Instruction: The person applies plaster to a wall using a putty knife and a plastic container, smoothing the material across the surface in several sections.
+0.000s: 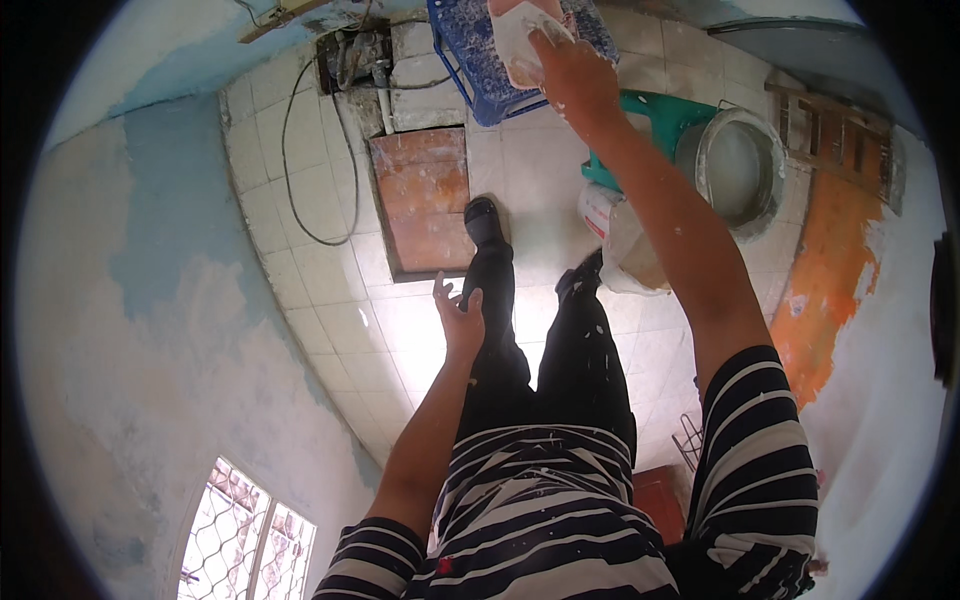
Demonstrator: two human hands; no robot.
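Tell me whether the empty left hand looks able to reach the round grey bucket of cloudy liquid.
Probably not: the left hand is beside the black-trousered left leg, and the right forearm appears between it and the bucket.

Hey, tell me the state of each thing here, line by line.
Left hand: empty, loosely open
Right hand: gripping flat tool
Flat tool: whitish, smeared
Blue stool: spattered white
Bucket: open, pale contents
Cable: lying looped
Trousers: spotted white
Left wall: paint patchy
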